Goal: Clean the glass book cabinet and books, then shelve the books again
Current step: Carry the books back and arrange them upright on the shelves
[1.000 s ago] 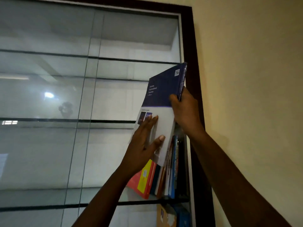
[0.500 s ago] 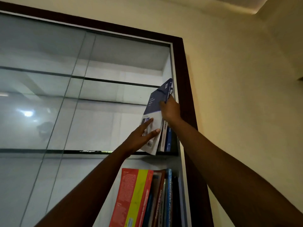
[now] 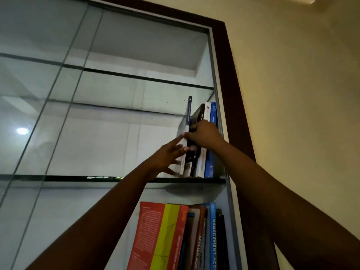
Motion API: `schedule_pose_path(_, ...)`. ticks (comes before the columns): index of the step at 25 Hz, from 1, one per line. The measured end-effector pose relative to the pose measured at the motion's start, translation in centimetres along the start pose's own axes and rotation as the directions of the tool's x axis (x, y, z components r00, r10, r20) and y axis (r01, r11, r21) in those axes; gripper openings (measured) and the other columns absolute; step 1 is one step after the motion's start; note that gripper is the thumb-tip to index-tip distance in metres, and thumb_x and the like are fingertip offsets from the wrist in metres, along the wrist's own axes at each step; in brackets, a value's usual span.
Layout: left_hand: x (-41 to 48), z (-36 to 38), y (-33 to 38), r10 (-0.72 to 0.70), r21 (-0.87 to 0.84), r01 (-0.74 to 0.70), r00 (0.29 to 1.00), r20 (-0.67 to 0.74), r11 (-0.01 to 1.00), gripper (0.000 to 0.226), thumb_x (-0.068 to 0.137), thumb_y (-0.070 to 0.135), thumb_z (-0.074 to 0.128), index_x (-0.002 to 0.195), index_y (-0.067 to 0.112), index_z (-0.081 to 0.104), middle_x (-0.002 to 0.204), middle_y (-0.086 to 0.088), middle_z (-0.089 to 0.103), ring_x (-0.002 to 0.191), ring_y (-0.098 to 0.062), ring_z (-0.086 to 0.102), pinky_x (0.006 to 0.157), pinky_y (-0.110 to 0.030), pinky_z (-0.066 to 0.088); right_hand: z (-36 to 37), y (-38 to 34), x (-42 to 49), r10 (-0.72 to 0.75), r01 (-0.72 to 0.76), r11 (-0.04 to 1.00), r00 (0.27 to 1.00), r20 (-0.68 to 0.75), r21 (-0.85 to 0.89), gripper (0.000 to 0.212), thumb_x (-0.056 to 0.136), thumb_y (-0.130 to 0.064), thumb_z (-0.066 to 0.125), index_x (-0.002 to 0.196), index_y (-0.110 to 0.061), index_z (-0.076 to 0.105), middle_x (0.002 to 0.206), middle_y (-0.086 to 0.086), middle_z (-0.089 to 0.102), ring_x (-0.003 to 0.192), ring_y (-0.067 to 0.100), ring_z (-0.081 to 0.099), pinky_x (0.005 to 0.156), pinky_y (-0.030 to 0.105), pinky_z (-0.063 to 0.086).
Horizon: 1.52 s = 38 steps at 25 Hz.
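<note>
A navy and white book (image 3: 188, 112) stands nearly upright on the upper glass shelf (image 3: 97, 178), at the left end of a short row with a black book (image 3: 198, 115), a white book (image 3: 206, 112) and a blue book (image 3: 213, 114). My left hand (image 3: 167, 158) lies flat against the navy and white book's cover, fingers spread. My right hand (image 3: 204, 135) rests on the spines, fingers curled over the front of the row. The cabinet's dark brown frame (image 3: 229, 75) runs along the right side.
On the shelf below stands a leaning row with a red and yellow book (image 3: 157, 236) and a blue "Management" spine (image 3: 212, 240). Sliding glass panes (image 3: 58, 114) cover the left part. A cream wall (image 3: 302, 94) lies to the right.
The navy and white book went from tilted in front of the shelf to upright in the row. Both hands followed it in, and the camera tilted further upward.
</note>
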<state>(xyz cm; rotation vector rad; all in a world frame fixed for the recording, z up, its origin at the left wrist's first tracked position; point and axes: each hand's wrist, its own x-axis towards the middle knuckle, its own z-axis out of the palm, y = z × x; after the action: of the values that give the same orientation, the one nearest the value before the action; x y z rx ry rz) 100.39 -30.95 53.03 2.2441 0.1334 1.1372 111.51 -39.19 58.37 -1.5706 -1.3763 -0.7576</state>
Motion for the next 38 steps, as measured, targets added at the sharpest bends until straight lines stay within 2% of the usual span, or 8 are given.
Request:
schedule_pose_path(7,1.4,0.1,-1.2,-0.018,0.000,0.018,1.000,-0.012,1.000,0.061,0.095,0.027,0.049,0.148,0.032,0.018,0.155,-0.006,0.023,0.134,-0.037,0.034,0.088,-0.044,0.047,1.0,0.4,0.3,0.073,-0.087,0.992,0.985,-0.155,-0.089,0.041,0.081,-0.029,0.070,0.114,-0.006,0.061,0.112,0.008,0.063,0.104,0.021,0.060,0.079,0.021,0.043)
schedule_pose_path(11,1.5,0.5,-1.3,0.000,0.104,-0.001,1.000,0.014,0.995,0.058,0.097,0.035,0.043,0.147,0.039,0.015,0.155,-0.001,0.022,0.133,-0.034,0.036,0.081,-0.035,0.046,2.7,1.3,-4.4,-0.026,0.099,0.979,0.928,-0.372,0.177,0.034,0.095,-0.017,0.050,0.128,-0.010,0.053,0.129,0.011,0.054,0.121,0.022,0.050,0.101,0.036,0.044)
schedule_pose_path(13,1.6,0.6,-1.5,-0.004,0.099,0.003,1.000,0.012,0.995,0.053,0.098,0.038,0.038,0.146,0.042,0.016,0.154,-0.001,0.025,0.132,-0.031,0.037,0.082,-0.035,0.045,4.1,2.4,-6.6,-0.114,0.161,0.978,0.944,-0.309,0.130,0.043,0.099,-0.018,0.039,0.141,-0.013,0.035,0.144,0.009,0.039,0.135,0.020,0.033,0.111,0.037,0.031)
schedule_pose_path(16,1.8,0.5,-1.6,-0.035,0.029,0.035,0.999,0.008,0.999,0.049,0.098,0.046,0.030,0.145,0.041,0.020,0.154,-0.001,0.025,0.130,-0.029,0.037,0.073,-0.029,0.048,5.9,4.4,-6.9,-0.177,0.153,0.968,0.978,-0.108,-0.200,0.056,0.100,-0.044,0.017,0.147,-0.021,-0.003,0.156,-0.006,-0.006,0.142,0.008,-0.012,0.112,0.034,-0.013)
schedule_pose_path(20,2.1,0.4,-1.8,-0.066,0.002,0.066,0.998,0.010,0.998,0.061,0.092,0.058,0.027,0.148,0.034,0.022,0.154,0.000,0.025,0.133,-0.031,0.036,0.078,-0.033,0.046,6.4,5.0,-6.8,-0.213,0.161,0.908,0.973,-0.095,-0.386,0.075,0.079,-0.066,-0.012,0.141,-0.026,-0.020,0.146,-0.009,-0.026,0.134,0.006,-0.027,0.104,0.038,-0.026)
schedule_pose_path(26,0.6,0.8,-0.8,0.028,0.098,-0.010,0.983,-0.181,0.995,0.049,0.096,0.047,0.036,0.142,0.029,0.038,0.147,-0.003,0.041,0.129,-0.025,0.044,0.104,-0.045,0.038,3.0,3.4,-7.8,-0.152,0.152,0.984,0.988,0.010,-0.095,0.058,0.098,-0.040,0.035,0.148,-0.019,0.014,0.157,0.001,0.008,0.144,0.018,0.004,0.116,0.048,0.004)
schedule_pose_path(31,-9.2,0.8,-0.5,0.180,0.122,-0.146,0.920,-0.348,0.982,0.025,0.092,0.036,0.052,0.116,0.039,0.059,0.122,0.014,0.060,0.110,-0.001,0.056,0.097,-0.028,0.043,2.9,2.1,-15.6,-0.286,0.308,0.915,0.951,-0.121,0.260,0.037,0.091,-0.018,0.054,0.128,-0.017,0.051,0.128,0.002,0.048,0.119,0.013,0.044,0.100,0.024,0.038)
schedule_pose_path(38,-30.7,-3.5,-2.3,-0.112,0.217,0.209,0.915,-0.387,0.954,0.039,0.079,0.045,0.051,0.116,0.039,0.063,0.120,0.025,0.060,0.111,0.011,0.053,0.093,-0.015,0.039,8.7,-4.0,-24.5,-0.426,0.232,0.799,0.869,0.250,0.555,0.021,0.091,-0.022,0.057,0.111,-0.023,0.063,0.107,-0.007,0.059,0.089,0.005,0.059,0.072,0.010,0.039)
